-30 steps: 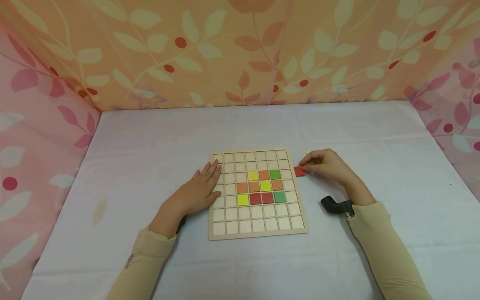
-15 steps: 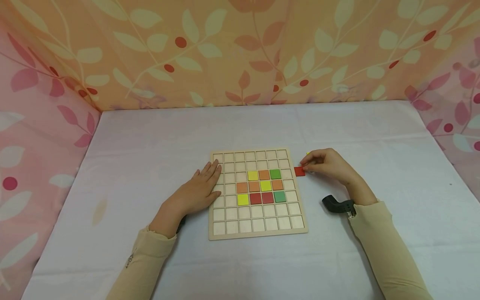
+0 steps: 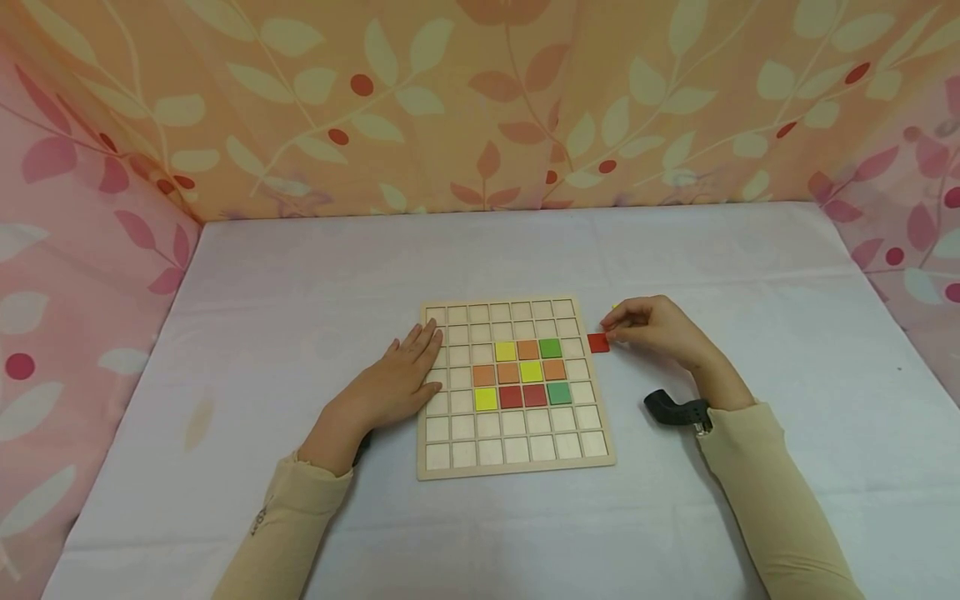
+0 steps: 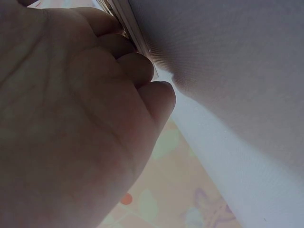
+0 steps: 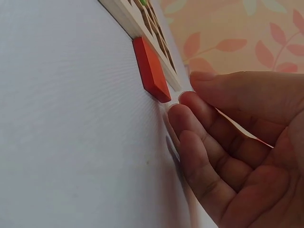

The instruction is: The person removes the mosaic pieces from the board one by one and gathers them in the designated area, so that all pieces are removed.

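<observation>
A square wooden grid board (image 3: 514, 472) lies in the middle of the table, with yellow, orange, green and red tiles in several of its cells. My left hand (image 3: 393, 379) rests flat on the board's left edge, fingers spread, and in the left wrist view its fingertips reach the board's side. A loose red tile (image 3: 597, 342) lies flat on the cloth against the board's right edge. Just right of that tile is my right hand (image 3: 656, 333), its fingers loosely bent. In the right wrist view a small gap separates the fingertips (image 5: 179, 113) from the red tile (image 5: 151, 71).
A bit of yellow (image 3: 616, 307) shows behind the right hand's fingers, mostly hidden. A black wrist-camera mount (image 3: 675, 410) sticks out from the right cuff over the table. White cloth (image 3: 337, 275) covers the table, and patterned curtains (image 3: 420, 100) stand at the back and sides.
My right hand has drawn back very slightly to the right, away from the red tile. The left hand and the board stay where they were.
</observation>
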{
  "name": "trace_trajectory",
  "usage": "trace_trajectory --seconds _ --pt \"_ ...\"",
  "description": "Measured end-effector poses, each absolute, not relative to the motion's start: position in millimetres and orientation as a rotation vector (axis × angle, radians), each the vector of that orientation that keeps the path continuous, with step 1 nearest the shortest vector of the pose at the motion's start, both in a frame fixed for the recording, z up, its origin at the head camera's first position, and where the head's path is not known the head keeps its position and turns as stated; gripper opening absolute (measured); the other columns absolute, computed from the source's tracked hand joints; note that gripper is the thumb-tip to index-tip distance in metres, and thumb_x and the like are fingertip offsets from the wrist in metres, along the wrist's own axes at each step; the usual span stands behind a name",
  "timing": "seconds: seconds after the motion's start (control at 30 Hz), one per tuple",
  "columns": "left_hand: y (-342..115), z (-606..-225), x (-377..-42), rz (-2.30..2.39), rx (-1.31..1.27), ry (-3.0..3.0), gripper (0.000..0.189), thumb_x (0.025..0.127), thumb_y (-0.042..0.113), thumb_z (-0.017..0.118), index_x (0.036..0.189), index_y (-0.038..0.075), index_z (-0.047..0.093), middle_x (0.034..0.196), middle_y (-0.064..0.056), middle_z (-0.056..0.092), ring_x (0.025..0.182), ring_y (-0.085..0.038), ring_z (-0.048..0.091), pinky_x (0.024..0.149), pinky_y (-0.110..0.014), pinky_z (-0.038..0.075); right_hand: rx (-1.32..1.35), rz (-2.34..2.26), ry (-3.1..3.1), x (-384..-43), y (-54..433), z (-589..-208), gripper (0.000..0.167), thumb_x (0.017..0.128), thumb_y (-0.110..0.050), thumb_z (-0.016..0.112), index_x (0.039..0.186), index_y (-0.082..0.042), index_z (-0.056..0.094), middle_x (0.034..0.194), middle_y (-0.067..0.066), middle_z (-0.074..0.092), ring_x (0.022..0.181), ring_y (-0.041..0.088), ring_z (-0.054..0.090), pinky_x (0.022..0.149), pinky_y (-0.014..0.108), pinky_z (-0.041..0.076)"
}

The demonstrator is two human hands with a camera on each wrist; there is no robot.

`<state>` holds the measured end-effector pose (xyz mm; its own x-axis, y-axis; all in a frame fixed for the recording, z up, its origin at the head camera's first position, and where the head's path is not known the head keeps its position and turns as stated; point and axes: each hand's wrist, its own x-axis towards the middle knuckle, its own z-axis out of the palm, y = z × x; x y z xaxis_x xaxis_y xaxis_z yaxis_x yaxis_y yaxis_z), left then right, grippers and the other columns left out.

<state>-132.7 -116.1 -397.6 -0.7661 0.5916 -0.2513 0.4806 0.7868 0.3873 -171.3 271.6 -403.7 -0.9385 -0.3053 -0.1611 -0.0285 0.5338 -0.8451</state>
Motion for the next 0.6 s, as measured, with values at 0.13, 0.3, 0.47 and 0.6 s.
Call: trace_trajectory --seconds 0.13,0.3,0.47,0.6 --pt "-117 -398 -133 0.426 0.811 2.619 0.069 0.099 0.026 0.048 0.149 -0.004 0.011 0.156 -0.017 0.001 0.143 -0.031 0.0 0.113 -0.052 0.01 -0.286 -1.357 2.489 -172 271 -404 0.02 0.083 -0.009 0.072 0.099 0.002 0.069 0.092 0.013 0.067 0.072 0.01 0.057 0.062 0.023 0.047" --pt "-116 -398 -133 0.428 0.808 2.618 0.069 0.099 0.026 0.048 0.149 -0.004 0.011 0.156 -0.017 0.001 0.143 -0.031 0.001 0.113 -0.052 0.01 -0.293 -1.33 2.473 -171 270 -404 0.02 0.083 -0.009 0.072 0.1 0.001 0.069 0.093 0.013 0.067 0.076 0.013 0.059 0.065 0.022 0.048" --pt "-115 -399 -132 0.425 0.805 2.62 0.069 0.099 0.026 0.048 0.149 -0.004 0.011 0.156 -0.017 0.001 0.143 -0.031 0.0 0.113 -0.051 0.01 -0.294 -1.331 2.461 -170 267 -399 0.019 0.084 -0.008 0.071 0.1 0.001 0.069 0.097 0.013 0.067 0.08 0.015 0.061 0.069 0.022 0.049" --pt "-115 -398 -131 0.427 0.797 2.622 0.069 0.099 0.026 0.048 0.149 -0.003 0.011 0.156 -0.017 0.0 0.143 -0.031 0.0 0.113 -0.051 0.009 -0.309 -1.337 2.469 -170 262 -394 0.018 0.084 -0.006 0.071 0.1 0.002 0.069 0.096 0.014 0.067 0.08 0.016 0.061 0.07 0.022 0.05"
